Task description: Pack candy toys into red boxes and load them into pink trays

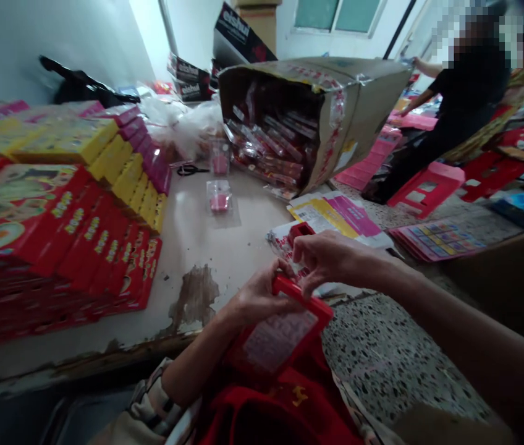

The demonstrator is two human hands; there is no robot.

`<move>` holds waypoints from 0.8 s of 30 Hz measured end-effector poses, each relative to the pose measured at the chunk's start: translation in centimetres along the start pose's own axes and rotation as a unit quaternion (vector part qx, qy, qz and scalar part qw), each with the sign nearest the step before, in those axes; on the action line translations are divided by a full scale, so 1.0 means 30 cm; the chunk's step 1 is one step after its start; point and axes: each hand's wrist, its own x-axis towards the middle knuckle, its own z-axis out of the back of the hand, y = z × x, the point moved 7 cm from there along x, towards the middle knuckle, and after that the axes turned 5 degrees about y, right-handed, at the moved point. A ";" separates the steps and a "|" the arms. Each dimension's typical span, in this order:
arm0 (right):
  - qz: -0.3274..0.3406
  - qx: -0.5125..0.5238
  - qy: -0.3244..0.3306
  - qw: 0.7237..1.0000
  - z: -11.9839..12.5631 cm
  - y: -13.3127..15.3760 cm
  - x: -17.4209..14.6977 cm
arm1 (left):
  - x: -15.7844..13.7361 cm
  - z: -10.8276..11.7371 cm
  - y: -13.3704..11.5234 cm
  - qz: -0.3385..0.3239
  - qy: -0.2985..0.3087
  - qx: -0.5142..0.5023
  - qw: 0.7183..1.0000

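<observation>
Left hand [259, 300] closed around the upper corner of a red box [280, 340], I hold it tilted in front of my red clothing [290, 398], near the worn edge of a pale table [192, 232], my forearm angling up from below. My right arm reaches in from the right, its wrist bent and right hand [324, 256] curled over the box's upper end, thumb down at the rim; whether its fingers pinch anything I cannot tell. To the left rise stacked red boxes [62, 216], yellow boxes [109, 154] behind them. Beyond my hands, a large carton [364, 111] lies tipped toward me, filled with wrapped packets [275, 151], as a co-worker [470, 93] stands at right.
</observation>
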 end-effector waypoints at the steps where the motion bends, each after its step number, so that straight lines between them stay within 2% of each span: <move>1: 0.003 0.073 0.007 0.997 -0.020 -0.009 0.007 | -0.024 0.002 -0.017 -0.003 0.004 -0.001 1.000; 3: 0.000 0.209 0.057 0.976 -0.079 -0.027 0.033 | -0.087 0.033 -0.062 -0.005 -0.015 0.002 1.000; 5: -0.014 0.248 0.066 0.966 -0.105 -0.055 0.081 | -0.172 0.099 -0.124 -0.013 -0.067 0.015 0.998; 7: -0.009 0.184 -0.006 0.983 -0.064 -0.084 0.160 | -0.265 0.183 -0.212 -0.058 -0.128 0.052 0.989; 9: 0.006 0.115 -0.064 0.991 -0.005 -0.097 0.273 | -0.351 0.268 -0.308 -0.142 -0.195 0.119 0.963; 11: 0.004 0.071 -0.073 0.995 0.036 -0.099 0.428 | -0.406 0.338 -0.362 -0.217 -0.234 0.182 0.930; 12: -0.005 0.041 -0.081 0.996 0.054 -0.095 0.518 | -0.417 0.367 -0.362 -0.236 -0.236 0.203 0.921; 14: -0.033 -0.039 -0.107 0.993 0.080 -0.078 0.712 | -0.417 0.424 -0.310 -0.228 -0.221 0.238 0.918; 17: -0.096 -0.092 -0.104 0.986 0.054 -0.056 1.006 | -0.437 0.520 -0.152 -0.121 -0.225 0.304 0.918; 19: -0.130 -0.085 -0.071 0.985 -0.003 -0.050 1.169 | -0.490 0.576 -0.055 -0.049 -0.252 0.361 0.897; 22: -0.174 -0.112 -0.045 0.977 -0.093 -0.047 1.316 | -0.551 0.621 0.012 -0.007 -0.304 0.420 0.855; 24: -0.205 -0.152 -0.038 0.966 -0.139 -0.050 1.341 | -0.516 0.630 0.017 0.005 -0.335 0.436 0.835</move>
